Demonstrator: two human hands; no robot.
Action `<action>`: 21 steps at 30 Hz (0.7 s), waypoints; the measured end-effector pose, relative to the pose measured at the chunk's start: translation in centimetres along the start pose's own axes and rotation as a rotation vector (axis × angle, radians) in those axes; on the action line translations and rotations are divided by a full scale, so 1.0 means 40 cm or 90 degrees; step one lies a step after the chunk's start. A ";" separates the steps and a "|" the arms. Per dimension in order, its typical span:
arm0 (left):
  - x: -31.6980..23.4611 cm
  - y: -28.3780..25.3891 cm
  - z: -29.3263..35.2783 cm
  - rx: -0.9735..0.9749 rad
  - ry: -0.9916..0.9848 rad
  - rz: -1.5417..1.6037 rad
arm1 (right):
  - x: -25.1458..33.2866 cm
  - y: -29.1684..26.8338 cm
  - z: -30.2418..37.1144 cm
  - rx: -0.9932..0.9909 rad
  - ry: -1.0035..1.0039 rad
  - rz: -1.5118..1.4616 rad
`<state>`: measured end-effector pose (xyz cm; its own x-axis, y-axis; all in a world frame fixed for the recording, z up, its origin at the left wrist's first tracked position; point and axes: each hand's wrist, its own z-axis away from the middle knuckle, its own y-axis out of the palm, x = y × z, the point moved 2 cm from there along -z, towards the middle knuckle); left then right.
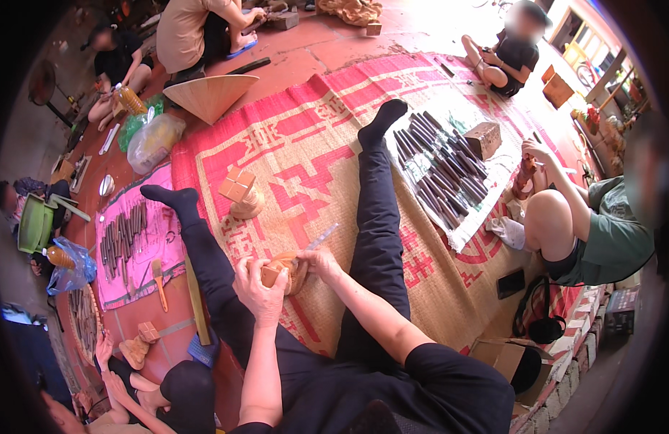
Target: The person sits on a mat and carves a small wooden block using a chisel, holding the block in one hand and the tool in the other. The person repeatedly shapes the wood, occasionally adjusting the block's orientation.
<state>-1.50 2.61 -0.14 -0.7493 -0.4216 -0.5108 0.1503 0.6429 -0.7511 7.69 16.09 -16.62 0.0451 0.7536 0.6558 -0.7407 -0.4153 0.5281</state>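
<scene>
Wood block (280,271), partly carved, sits gripped in the left hand (258,286); beside it the right hand (318,262) pinches a thin tool (321,236). Carving looks unfinished.

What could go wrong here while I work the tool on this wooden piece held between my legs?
The left hand grips the wooden piece right where the right hand steers the thin tool; a slip could likely reach the left fingers. The piece is held in the air over the woven mat, unsupported, so it may twist under pressure. The legs lie close on both sides of the work.
</scene>
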 end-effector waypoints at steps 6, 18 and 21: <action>0.003 -0.004 0.000 -0.005 0.009 -0.002 | 0.015 -0.002 -0.002 0.027 0.011 -0.040; -0.015 -0.011 0.004 0.009 0.025 0.011 | 0.022 0.015 -0.009 0.053 -0.020 -0.019; -0.017 -0.007 0.008 0.019 0.026 0.016 | 0.003 0.004 -0.012 0.079 -0.019 -0.046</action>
<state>-0.83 2.52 0.32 -0.7706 -0.3790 -0.5123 0.1879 0.6331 -0.7510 7.27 16.36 -16.71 0.1160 0.7688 0.6289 -0.6461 -0.4225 0.6357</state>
